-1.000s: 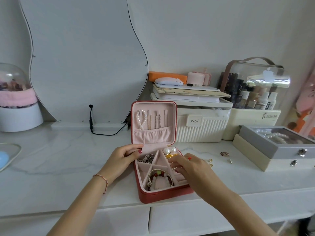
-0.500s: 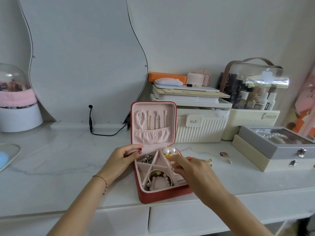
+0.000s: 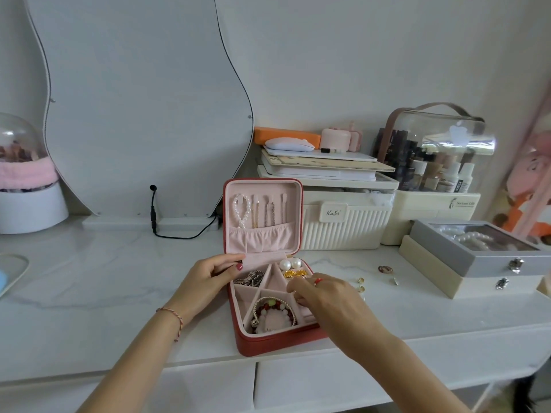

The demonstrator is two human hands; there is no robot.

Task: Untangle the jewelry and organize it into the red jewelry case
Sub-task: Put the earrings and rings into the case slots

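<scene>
Head view: my left hand (image 3: 213, 274) keeps gripping the red jewelry case (image 3: 269, 342) at nine o'clock, my right hand (image 3: 320, 296) has crept inward, fingers curled over the three o'clock slots, contents unclear.

The open jewelry case (image 3: 268, 342) sits at the surface's (image 3: 89, 293) front edge; mirror (image 3: 134, 99) at ten o'clock behind it; ribbed box (image 3: 343, 228) at one o'clock; drawer box (image 3: 465, 263) at three o'clock.

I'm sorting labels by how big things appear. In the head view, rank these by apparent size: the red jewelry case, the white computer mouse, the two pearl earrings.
1. red jewelry case
2. white computer mouse, though farther away
3. pearl earrings
</scene>
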